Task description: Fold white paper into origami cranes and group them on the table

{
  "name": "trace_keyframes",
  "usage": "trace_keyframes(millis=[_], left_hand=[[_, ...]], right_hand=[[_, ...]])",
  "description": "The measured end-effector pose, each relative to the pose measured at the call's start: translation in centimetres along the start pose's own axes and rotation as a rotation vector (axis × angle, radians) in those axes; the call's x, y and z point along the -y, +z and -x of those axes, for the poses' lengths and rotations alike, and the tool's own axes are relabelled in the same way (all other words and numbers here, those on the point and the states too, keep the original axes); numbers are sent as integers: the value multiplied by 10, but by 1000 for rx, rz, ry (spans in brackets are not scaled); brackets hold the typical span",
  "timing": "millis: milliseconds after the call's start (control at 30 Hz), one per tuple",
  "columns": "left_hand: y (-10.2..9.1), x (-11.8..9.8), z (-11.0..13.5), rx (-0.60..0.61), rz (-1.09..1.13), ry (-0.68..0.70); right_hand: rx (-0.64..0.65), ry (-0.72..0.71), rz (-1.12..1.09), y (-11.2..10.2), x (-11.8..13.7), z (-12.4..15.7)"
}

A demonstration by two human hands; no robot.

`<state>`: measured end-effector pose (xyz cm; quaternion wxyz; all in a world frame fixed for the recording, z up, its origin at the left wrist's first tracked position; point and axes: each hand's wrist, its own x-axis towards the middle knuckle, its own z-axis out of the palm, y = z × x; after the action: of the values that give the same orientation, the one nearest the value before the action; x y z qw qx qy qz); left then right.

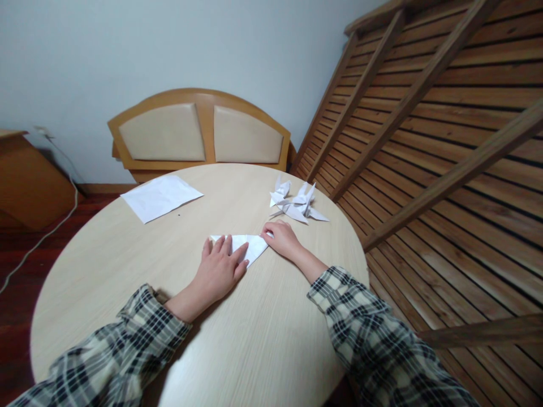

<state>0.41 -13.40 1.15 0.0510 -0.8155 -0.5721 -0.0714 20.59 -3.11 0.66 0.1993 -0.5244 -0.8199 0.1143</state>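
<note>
A white sheet of paper folded into a triangle (253,246) lies on the round table in front of me, one point toward me. My left hand (220,268) rests flat on its left part with the fingers spread, hiding some of it. At the triangle's right corner, the fingers of my right hand (280,237) are closed in a pinch on the paper. Just beyond my right hand stand several folded paper cranes (299,202), bunched together with their wings pointing out.
White paper (163,196) lies flat at the table's far left. The round wooden table (254,339) reaches a padded headboard (244,133) by the wall. A slatted wooden frame (424,141) leans close along the right side. A white cable (42,240) trails down at left.
</note>
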Motion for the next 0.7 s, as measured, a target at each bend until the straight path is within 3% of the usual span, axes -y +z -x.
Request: trace_keyframes(millis=[167,400,700], left_hand=[[1,1,0,-47,-14,23],[7,9,-11,-88,80,219],[15,15,-16,-52,177,217]], right_hand=[[-5,7,11,2,0,0],[3,12,13,1,1,1],[-11,-5,0,1,1,2]])
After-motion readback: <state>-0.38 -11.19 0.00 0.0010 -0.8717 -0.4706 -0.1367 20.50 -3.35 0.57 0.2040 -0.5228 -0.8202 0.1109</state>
